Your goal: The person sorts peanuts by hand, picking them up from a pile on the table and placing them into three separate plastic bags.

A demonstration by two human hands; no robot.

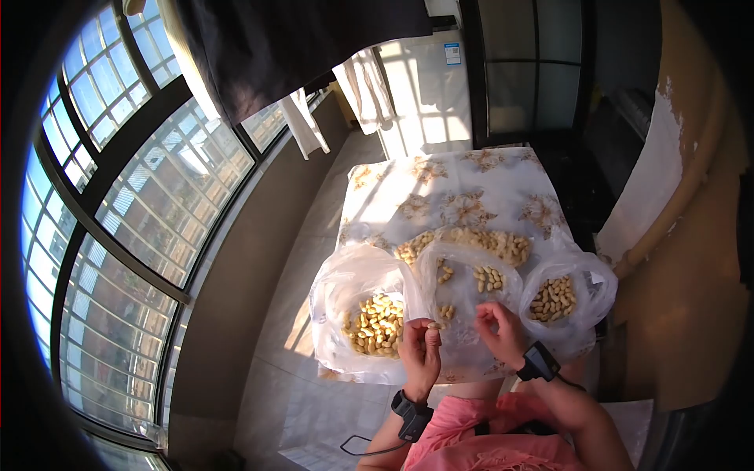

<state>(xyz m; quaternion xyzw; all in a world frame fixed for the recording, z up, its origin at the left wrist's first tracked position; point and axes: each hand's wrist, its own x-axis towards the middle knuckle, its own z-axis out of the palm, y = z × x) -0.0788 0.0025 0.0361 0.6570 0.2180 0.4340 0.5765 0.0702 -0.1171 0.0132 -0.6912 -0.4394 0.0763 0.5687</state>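
My left hand (420, 349) is closed in a pinch at the right edge of the left plastic bag, with a peanut (433, 326) between thumb and fingers. That bag (330, 314) stands open and holds many peanuts (375, 326). My right hand (500, 331) hovers over the table's front part with its fingers curled; anything in them is too small to make out. Between the hands and beyond them, small groups of peanuts (488, 279) lie in a middle clear bag (463, 255). Another open bag (601, 284) on the right contains peanuts (554, 298).
A floral cloth covers the table (463, 208). A long heap of peanuts (503, 245) lies behind the middle bag. Barred windows (173, 188) line the left, dark cloth (290, 47) hangs above, and a dark-framed door (534, 71) stands beyond.
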